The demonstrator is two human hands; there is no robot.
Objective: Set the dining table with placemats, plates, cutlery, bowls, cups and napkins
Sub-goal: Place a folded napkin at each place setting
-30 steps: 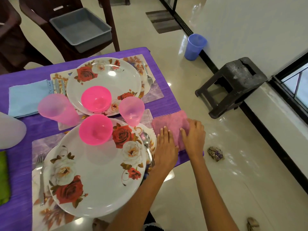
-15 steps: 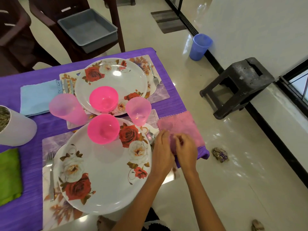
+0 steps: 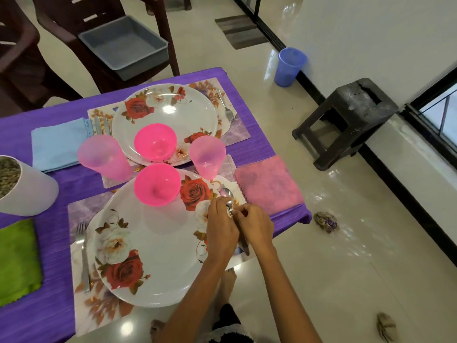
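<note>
A pink napkin (image 3: 269,185) lies flat at the table's right corner, free of both hands. Left of it, a spoon (image 3: 227,195) lies beside the near rose plate (image 3: 148,243), which carries a pink bowl (image 3: 157,184). My left hand (image 3: 221,231) and my right hand (image 3: 254,225) meet over the spoon's handle, fingers curled and pinching it. A pink cup (image 3: 207,155) stands above the spoon. A fork (image 3: 82,256) lies left of the near plate on a floral placemat (image 3: 84,209). The far plate (image 3: 164,122) holds another pink bowl (image 3: 155,142).
A second pink cup (image 3: 103,157), a blue napkin (image 3: 58,143), a green napkin (image 3: 17,261) and a white pot (image 3: 22,186) sit on the purple table (image 3: 257,147). A chair holds a grey tub (image 3: 126,45). A black stool (image 3: 346,120) and blue bin (image 3: 289,66) stand on the floor.
Both hands left the pink napkin, which now lies flat, and moved left onto the spoon beside the near plate. The camera view shifted left.
</note>
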